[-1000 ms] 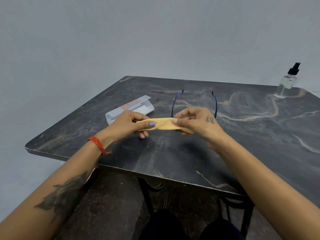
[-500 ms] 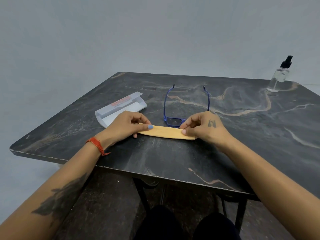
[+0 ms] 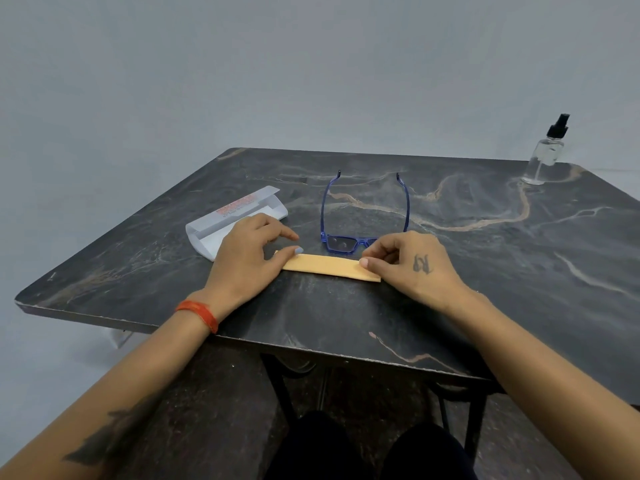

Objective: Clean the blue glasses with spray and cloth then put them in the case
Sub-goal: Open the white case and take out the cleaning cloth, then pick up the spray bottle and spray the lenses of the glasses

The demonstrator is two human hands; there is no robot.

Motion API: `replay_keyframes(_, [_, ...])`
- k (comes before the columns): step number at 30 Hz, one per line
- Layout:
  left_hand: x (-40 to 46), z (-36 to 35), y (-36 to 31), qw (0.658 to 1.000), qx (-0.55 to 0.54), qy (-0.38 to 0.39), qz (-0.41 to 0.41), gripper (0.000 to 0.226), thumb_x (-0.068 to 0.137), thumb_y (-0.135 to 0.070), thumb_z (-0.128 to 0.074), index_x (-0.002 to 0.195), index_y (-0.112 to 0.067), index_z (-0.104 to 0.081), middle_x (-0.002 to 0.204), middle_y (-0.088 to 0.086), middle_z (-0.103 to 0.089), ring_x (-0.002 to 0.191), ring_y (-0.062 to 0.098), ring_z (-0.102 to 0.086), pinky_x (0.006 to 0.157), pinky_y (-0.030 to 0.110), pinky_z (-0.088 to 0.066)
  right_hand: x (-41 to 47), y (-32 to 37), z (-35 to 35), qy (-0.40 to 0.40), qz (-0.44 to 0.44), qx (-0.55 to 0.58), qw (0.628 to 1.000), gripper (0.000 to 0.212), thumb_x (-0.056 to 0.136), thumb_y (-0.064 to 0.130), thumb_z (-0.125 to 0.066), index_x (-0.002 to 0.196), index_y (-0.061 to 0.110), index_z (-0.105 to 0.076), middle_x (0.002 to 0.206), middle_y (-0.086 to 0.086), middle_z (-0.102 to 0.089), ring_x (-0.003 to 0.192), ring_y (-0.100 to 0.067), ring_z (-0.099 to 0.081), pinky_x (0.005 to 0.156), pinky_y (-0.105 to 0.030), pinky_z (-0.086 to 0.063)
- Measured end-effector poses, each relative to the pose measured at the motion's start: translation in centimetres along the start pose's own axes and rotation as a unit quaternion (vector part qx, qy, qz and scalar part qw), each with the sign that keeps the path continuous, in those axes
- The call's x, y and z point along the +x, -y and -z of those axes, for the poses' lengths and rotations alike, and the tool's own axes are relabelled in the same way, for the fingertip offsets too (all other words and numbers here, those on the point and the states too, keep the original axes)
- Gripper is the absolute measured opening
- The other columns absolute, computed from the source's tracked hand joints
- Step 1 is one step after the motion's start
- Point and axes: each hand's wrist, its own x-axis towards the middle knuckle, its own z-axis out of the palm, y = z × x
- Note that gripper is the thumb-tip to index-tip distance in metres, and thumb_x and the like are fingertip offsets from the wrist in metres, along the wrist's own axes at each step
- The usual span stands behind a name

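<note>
**Ana:** Glasses (image 3: 364, 216) first: what do they look like?

**Ben:** Translucent blue frame, rectangular lenses, both temples unfolded and pointing away from the person. They rest on the dark marbled table (image 3: 485, 271) with the front of the frame nearest the hands. The left lens shows clearly, with two small light reflections on it; the other lens is mostly hidden behind the right hand (image 3: 412, 261).

**Ana:** And the cloth?

**Ben:** The cloth (image 3: 329, 266) is tan-orange, folded into a long narrow strip, lying flat on the table just in front of the glasses. I cannot tell whether it touches the frame.

**Ana:** How are the hands on it?

**Ben:** The left hand (image 3: 247, 256) lies over the strip's left end, its thumb pressing down on the cloth while the index finger stretches forward, relaxed. The right hand has its fingers curled at the strip's right end, thumb tip on top of the fabric, apparently pinching it.

**Ana:** Anything else around?

**Ben:** A white case (image 3: 214, 226) with red lettering lies open behind the left hand, to the left of the glasses. A clear spray bottle (image 3: 545, 157) with a black pump stands upright at the far right corner, well apart from everything. The left wrist wears an orange band (image 3: 199, 313).
</note>
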Motion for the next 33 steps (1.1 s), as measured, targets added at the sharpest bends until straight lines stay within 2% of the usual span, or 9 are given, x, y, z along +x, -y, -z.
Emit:
replay_keyframes(2, [-0.2,-0.2,-1.0,0.999,-0.02,-0.027,-0.035,0.012,0.08,-0.028,-0.069,0.09,-0.02,-0.07,0.088,-0.006,-0.062,0.08,0.01,-0.057,0.067,0.025,-0.045,-0.6,-0.4,0.5,-0.011,-0.001,0.001,1.0,0.014,0.083,0.034,-0.066,0.093,0.025,-0.071,0.079,0.016,-0.063,0.075,0.002,-0.057,0.077,-0.02,-0.045])
replay_keyframes(5, [-0.3,-1.1,-3.3,0.994,-0.057,-0.024,-0.086,0.015,0.082,-0.029,-0.066,0.091,-0.019,-0.071,0.089,-0.005,-0.062,0.078,0.005,-0.057,0.064,0.021,-0.048,-1.7,-1.2,1.3,-0.028,-0.002,0.014,1.0,0.013,0.081,0.033,-0.068,0.091,0.027,-0.071,0.077,0.018,-0.063,0.072,0.007,-0.057,0.072,-0.014,-0.045])
replay_keyframes(12, [1.0,-5.2,-10.0,0.977,-0.156,0.027,-0.145,0.02,0.082,-0.021,-0.069,0.1,-0.016,-0.068,0.096,-0.003,-0.063,0.083,-0.001,-0.057,0.072,0.016,-0.051,-3.8,-4.5,3.9,-0.087,-0.028,0.037,0.995,0.021,0.081,0.037,-0.065,0.099,0.026,-0.069,0.081,0.018,-0.065,0.083,0.0,-0.062,0.083,-0.027,-0.051])
replay_keyframes(16, [2.7,-7.8,-13.4,0.969,-0.212,0.048,-0.117,0.031,0.082,-0.024,-0.068,0.113,-0.018,-0.063,0.109,-0.002,-0.062,0.096,0.007,-0.06,0.078,0.023,-0.053,-4.0,-6.7,6.0,-0.12,-0.054,0.063,0.989,0.031,0.083,0.039,-0.063,0.11,0.024,-0.063,0.092,0.01,-0.066,0.089,-0.004,-0.061,0.083,-0.024,-0.048])
replay_keyframes(22, [6.4,-12.1,-17.0,0.959,-0.281,0.043,-0.007,0.045,0.085,-0.027,-0.066,0.126,-0.017,-0.052,0.127,0.002,-0.054,0.105,0.009,-0.056,0.083,0.024,-0.054,-2.4,-9.6,8.8,-0.187,-0.071,0.08,0.976,0.048,0.084,0.042,-0.06,0.126,0.023,-0.049,0.112,0.005,-0.056,0.102,-0.01,-0.053,0.084,-0.024,-0.04])
replay_keyframes(27, [10.6,-16.4,-19.1,0.96,-0.278,0.034,0.006,0.056,0.088,-0.035,-0.06,0.137,-0.016,-0.039,0.139,0.006,-0.043,0.123,0.021,-0.046,0.098,0.043,-0.046,1.0,-12.5,11.2,-0.248,-0.082,0.079,0.962,0.062,0.085,0.046,-0.059,0.136,0.02,-0.037,0.132,-0.004,-0.048,0.117,-0.014,-0.046,0.096,-0.032,-0.039])
replay_keyframes(33, [15.6,-21.3,-21.1,0.954,-0.295,0.031,0.045,0.059,0.091,-0.038,-0.054,0.141,-0.019,-0.031,0.145,0.007,-0.035,0.128,0.023,-0.042,0.105,0.041,-0.038,6.2,-16.9,13.4,-0.315,-0.089,0.082,0.941,0.069,0.084,0.046,-0.061,0.139,0.018,-0.031,0.142,-0.003,-0.038,0.13,-0.017,-0.036,0.105,-0.036,-0.034])
